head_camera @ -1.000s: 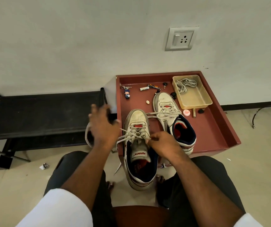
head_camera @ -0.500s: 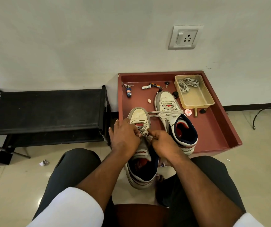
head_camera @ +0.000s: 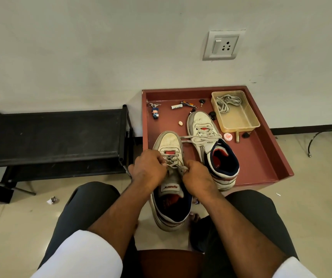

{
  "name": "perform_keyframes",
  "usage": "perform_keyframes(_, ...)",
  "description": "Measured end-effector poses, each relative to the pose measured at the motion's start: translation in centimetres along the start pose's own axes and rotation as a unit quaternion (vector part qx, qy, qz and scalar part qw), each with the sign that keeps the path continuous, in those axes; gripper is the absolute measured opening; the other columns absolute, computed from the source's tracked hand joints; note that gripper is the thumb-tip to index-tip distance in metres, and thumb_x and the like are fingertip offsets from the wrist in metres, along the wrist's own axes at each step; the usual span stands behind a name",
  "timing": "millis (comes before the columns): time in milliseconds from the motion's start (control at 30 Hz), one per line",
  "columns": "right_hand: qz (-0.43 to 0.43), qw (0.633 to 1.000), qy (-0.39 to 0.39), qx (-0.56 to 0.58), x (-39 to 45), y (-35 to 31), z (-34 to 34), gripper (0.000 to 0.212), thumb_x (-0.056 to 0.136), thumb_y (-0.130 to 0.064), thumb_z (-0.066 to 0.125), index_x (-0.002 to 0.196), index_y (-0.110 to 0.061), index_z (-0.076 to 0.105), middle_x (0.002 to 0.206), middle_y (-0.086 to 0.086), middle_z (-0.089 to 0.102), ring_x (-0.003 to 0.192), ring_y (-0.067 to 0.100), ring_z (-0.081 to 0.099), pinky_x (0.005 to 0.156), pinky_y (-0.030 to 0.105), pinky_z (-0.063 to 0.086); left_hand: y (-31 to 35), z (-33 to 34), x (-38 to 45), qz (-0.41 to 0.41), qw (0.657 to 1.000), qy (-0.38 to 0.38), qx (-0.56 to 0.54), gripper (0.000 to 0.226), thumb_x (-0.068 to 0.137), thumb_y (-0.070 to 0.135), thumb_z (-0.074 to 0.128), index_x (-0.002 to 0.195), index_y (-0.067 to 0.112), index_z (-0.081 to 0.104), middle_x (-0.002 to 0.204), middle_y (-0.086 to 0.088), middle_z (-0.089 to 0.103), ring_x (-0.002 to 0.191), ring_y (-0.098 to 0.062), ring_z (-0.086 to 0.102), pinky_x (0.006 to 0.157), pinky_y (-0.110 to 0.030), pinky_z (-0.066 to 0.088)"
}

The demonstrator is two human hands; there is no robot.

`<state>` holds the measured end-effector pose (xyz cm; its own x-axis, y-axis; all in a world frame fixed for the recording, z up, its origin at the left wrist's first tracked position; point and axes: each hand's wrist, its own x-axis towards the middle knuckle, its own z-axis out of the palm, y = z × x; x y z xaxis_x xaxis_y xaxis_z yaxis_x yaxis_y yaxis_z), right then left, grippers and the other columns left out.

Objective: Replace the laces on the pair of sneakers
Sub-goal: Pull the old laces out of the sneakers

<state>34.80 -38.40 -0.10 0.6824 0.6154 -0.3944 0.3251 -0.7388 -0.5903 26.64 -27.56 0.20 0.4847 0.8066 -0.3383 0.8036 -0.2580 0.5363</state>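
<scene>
**Both hands pinch the lace on the near sneaker**

The near sneaker (head_camera: 170,177) sits at the middle of the view, its toe on the front left corner of the red tray (head_camera: 261,157) and its heel hanging off toward the person's knees. The left hand (head_camera: 150,169) curls its fingers round the grey lace (head_camera: 173,160) over the eyelets; the right hand (head_camera: 198,176), at 3 o'clock from the tongue, pinches the same lace where the strands cross. Both grips are closed on the lace.

The second sneaker (head_camera: 211,145) lies on the tray at 1 o'clock from the first, its own lace trailing across to the near toe. At 1 o'clock beyond it, a clear plastic tub (head_camera: 239,121) holds a bundle of spare laces (head_camera: 226,102). A keychain figure (head_camera: 155,113) lies at 12 o'clock, near the tray's back wall. A black bench (head_camera: 50,135) stands at 9 o'clock.
</scene>
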Motion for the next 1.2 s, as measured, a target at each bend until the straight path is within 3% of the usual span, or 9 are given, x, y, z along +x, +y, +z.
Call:
perform_keyframes(100,0.002,0.999,0.032,0.014,-0.4,-0.2,0.2,0.027,0.093,-0.008,0.048,0.112,-0.013,0.067,0.106,0.008,0.069,0.101,0.027,0.063,0.080,0.028,0.048,-1.2,-0.6,0.9,-0.008,0.994,-0.017,-0.109,0.018,0.090,0.018,0.066,0.077,0.029,0.061,0.095,0.007,0.064,0.097,-0.017,0.060,0.093,-0.042,0.044)
perform_keyframes(200,-0.001,0.999,0.025,0.022,-0.4,-0.4,-0.1,0.034,0.092,-0.005,0.049,0.120,-0.012,0.067,0.117,0.010,0.069,0.107,0.026,0.062,0.090,0.030,0.049,-2.2,-1.9,2.2,-0.042,0.940,0.139,-0.307,0.023,0.092,0.006,0.060,0.104,0.025,0.061,0.118,-0.004,0.059,0.109,-0.027,0.061,0.087,-0.038,0.055)
perform_keyframes(267,-0.008,0.999,0.013,0.037,-0.2,-0.2,-0.1,0.034,0.092,-0.008,0.053,0.124,-0.013,0.065,0.119,0.009,0.068,0.108,0.024,0.063,0.093,0.030,0.049,-2.7,-3.5,3.0,-0.103,0.872,0.287,-0.382,0.062,0.088,0.004,0.065,0.139,0.028,0.039,0.156,-0.012,0.021,0.138,-0.033,0.036,0.100,-0.040,0.049)
perform_keyframes(333,0.004,0.994,-0.003,0.106,0.3,0.1,-0.1,0.038,0.091,-0.020,0.063,0.129,-0.015,0.061,0.115,0.003,0.069,0.103,0.016,0.064,0.087,0.025,0.048,-2.9,-4.5,3.0,-0.104,0.869,0.336,-0.348,0.091,0.085,0.015,0.072,0.152,0.035,0.014,0.163,-0.009,-0.009,0.148,-0.037,0.009,0.112,-0.052,0.036)
perform_keyframes(467,-0.057,0.988,0.041,0.136,1.3,-0.3,-0.4,0.030,0.088,-0.024,0.068,0.118,-0.019,0.068,0.099,-0.005,0.070,0.094,0.011,0.065,0.087,0.028,0.052,-1.8,-2.0,1.3,0.095,0.979,0.078,-0.164,0.040,0.085,0.027,0.072,0.122,0.026,0.058,0.129,-0.001,0.053,0.120,-0.020,0.054,0.098,-0.037,0.049)
perform_keyframes(567,-0.147,0.987,0.051,-0.034,1.5,-1.0,0.1,0.031,0.088,-0.014,0.063,0.117,-0.022,0.070,0.108,0.000,0.065,0.100,0.016,0.062,0.092,0.034,0.051,-1.2,-1.3,0.7,0.046,0.996,-0.068,-0.019,0.010,0.084,0.025,0.069,0.093,0.025,0.064,0.103,0.001,0.066,0.092,-0.017,0.064,0.080,-0.031,0.054)
perform_keyframes(867,-0.192,0.960,0.060,-0.197,1.6,-2.0,1.8,0.024,0.092,-0.026,0.059,0.114,-0.024,0.069,0.120,0.000,0.050,0.108,0.021,0.045,0.086,0.036,0.046,-1.3,-2.7,1.3,0.025,0.991,-0.131,0.001,0.020,0.091,0.011,0.063,0.106,0.019,0.074,0.100,-0.003,0.070,0.084,-0.019,0.067,0.079,-0.037,0.060)
perform_keyframes(1067,-0.072,0.988,0.133,0.040,2.1,-1.4,1.9,0.019,0.084,-0.009,0.068,0.071,-0.022,0.065,0.094,-0.007,0.049,0.086,0.009,0.054,0.066,0.007,0.036,-1.5,-3.2,1.6,-0.010,0.988,-0.151,-0.023,0.019,0.093,0.011,0.062,0.105,0.019,0.075,0.093,-0.006,0.069,0.082,-0.024,0.068,0.068,-0.040,0.062)
perform_keyframes(1200,-0.039,0.981,0.166,0.096,1.8,-1.3,2.0,0.024,0.083,-0.003,0.065,0.068,-0.022,0.059,0.095,-0.005,0.048,0.076,0.002,0.048,0.063,0.009,0.036,-1.5,-3.1,1.8,-0.009,0.988,-0.152,-0.019,0.017,0.093,0.013,0.063,0.104,0.019,0.076,0.087,-0.003,0.068,0.080,-0.023,0.069,0.069,-0.038,0.062)
